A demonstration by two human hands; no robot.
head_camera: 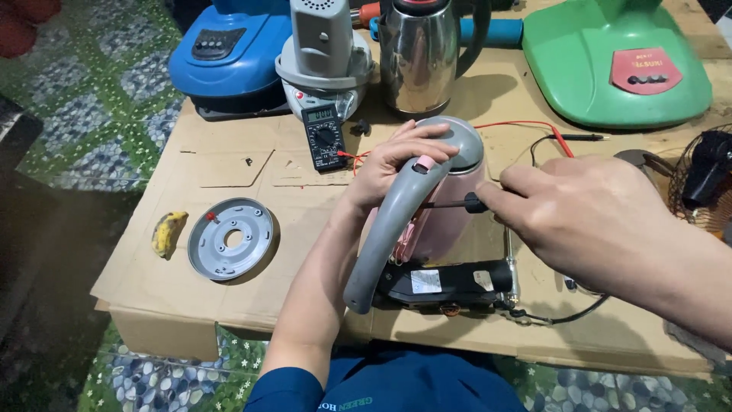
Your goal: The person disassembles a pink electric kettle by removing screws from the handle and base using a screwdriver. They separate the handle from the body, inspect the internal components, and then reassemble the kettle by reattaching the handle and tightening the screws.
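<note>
Grip L: left hand wraps over top of pink kettle, fingers on its grey lid, clamping body steady.
Grip R: right hand pinches black handle of screwdriver w/ fingertips, closed on it; shaft runs left toward grey handle of kettle, tip hidden behind it.
Kettle pos: lying on its side mid cardboard sheet, base end toward me, black underside plate exposed, wire trailing out to the right.
Step tip: I judge this is screw work near handle top. I'd keep driver in line w/ screw, push in firm, turn slow so tip doesn't slip; L hand must stop body rolling.
L arm pose: forearm comes up from bottom centre, wrist bent over kettle, palm down.
R arm pose: enters from right edge, back of hand up, knuckles toward cam, forefinger along driver.
Nearby: grey round base disc lies left, apart from kettle; yellow scrap beside it.
Far edge: multimeter w/ red lead, steel kettle, blue fan base, green fan base.
</note>
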